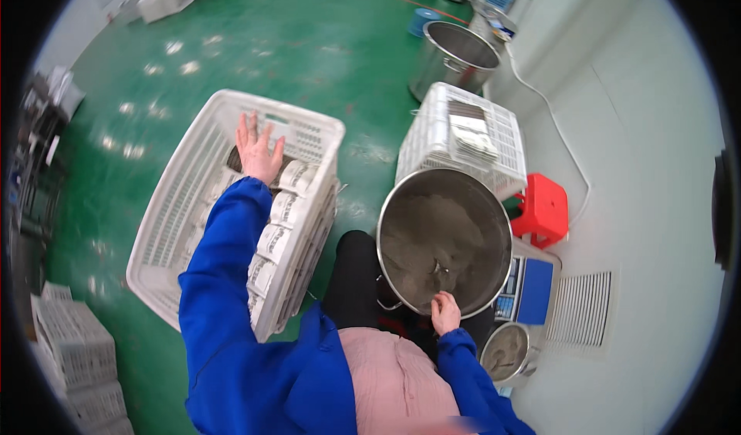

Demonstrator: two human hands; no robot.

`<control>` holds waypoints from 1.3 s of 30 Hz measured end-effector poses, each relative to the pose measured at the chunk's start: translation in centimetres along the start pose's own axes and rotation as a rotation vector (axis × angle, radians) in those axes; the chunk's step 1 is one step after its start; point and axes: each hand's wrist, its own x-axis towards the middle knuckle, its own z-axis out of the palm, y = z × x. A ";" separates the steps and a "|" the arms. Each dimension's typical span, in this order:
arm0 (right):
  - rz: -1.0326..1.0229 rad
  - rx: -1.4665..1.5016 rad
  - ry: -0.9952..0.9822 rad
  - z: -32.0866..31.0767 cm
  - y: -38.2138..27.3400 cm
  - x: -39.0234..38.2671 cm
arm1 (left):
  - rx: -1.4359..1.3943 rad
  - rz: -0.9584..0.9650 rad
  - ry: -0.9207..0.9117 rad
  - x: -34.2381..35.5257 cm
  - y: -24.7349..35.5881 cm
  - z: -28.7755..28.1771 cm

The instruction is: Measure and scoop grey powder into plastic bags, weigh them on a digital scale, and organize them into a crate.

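My left hand (258, 151) is open, its fingers spread, over the far end of a white plastic crate (160, 196). Below it, white packets with dark print (285, 208) stand in a row along the crate's right side. Closed fingers bring my right hand (445, 313) to the near rim of a large steel pot (505, 238), gripping what looks like the handle of a metal scoop (440, 268). The scoop's shiny end rests in grey-brown powder (432, 223) inside the pot. Fingers hide most of its handle.
Flat packets (472, 130) lie on another white crate (428, 138) behind the pot. A red stool (549, 211), a blue-topped scale (534, 290) and a smaller powder pot (505, 352) stand at right. Farther off is a tall steel drum (451, 68). Crates (77, 342) are stacked at left.
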 end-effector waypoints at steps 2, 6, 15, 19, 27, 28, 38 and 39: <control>0.005 0.020 0.051 1.4 1.4 0.3 | -0.008 0.216 0.033 2.7 4.6 -0.7; 0.065 -0.026 0.203 4.0 3.5 -0.1 | -0.797 0.100 -0.323 5.3 21.4 -0.8; 0.008 -0.065 0.346 4.2 1.3 -0.1 | -0.555 0.205 -0.544 7.3 36.1 18.6; 0.041 -0.084 0.343 3.9 1.2 0.0 | -0.439 0.199 -0.666 8.6 39.4 24.2; 0.037 -0.068 0.366 3.3 1.4 0.8 | -0.337 0.147 -0.945 9.1 40.7 27.8; 0.026 -0.070 0.361 3.2 1.3 0.8 | -0.305 0.222 -0.862 8.9 40.0 28.1; -0.002 -0.088 0.344 3.6 1.6 0.2 | -0.791 0.301 -0.197 2.1 43.0 12.3; 0.022 -0.088 0.312 3.3 1.5 0.1 | -0.794 0.420 -0.353 -1.1 43.0 9.4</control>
